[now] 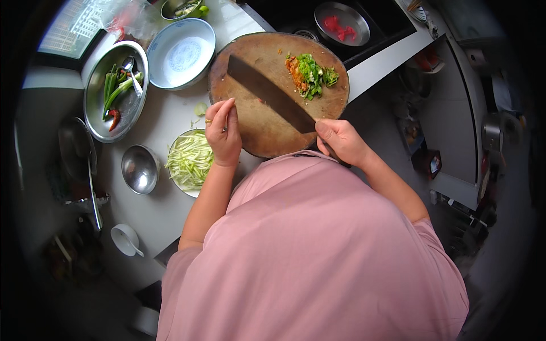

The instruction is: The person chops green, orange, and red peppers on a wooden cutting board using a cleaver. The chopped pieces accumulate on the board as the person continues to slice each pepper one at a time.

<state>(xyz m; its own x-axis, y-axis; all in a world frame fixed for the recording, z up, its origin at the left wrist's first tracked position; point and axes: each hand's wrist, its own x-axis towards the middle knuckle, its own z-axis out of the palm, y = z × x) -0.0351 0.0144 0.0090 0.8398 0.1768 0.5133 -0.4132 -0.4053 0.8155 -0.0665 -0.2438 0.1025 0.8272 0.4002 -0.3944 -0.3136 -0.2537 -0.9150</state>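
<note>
My right hand [341, 140] grips the handle of a wide cleaver [268, 93]. Its dark blade lies diagonally over a round wooden chopping board [251, 132]. A tiny red bit shows by the edge of the blade. Over the left rim of the board is my left hand [222, 132], its thumb and fingertips drawn together in a pinch; nothing is visible between them. Toward the far right of the board sit chopped green leaves [310, 72] beside minced orange-red bits [294, 70]. Just left of my left hand, a plate of pale green shredded vegetable [192, 157] is partly hidden by my wrist.
A steel basin [94, 102] holds green stalks, a red chili and a spoon. Near it stand a blue-white bowl [181, 55], a small steel bowl [140, 170] and a white bowl with a spoon [124, 239]. A metal pan [341, 23] with red pieces rests on the black cooktop [388, 21].
</note>
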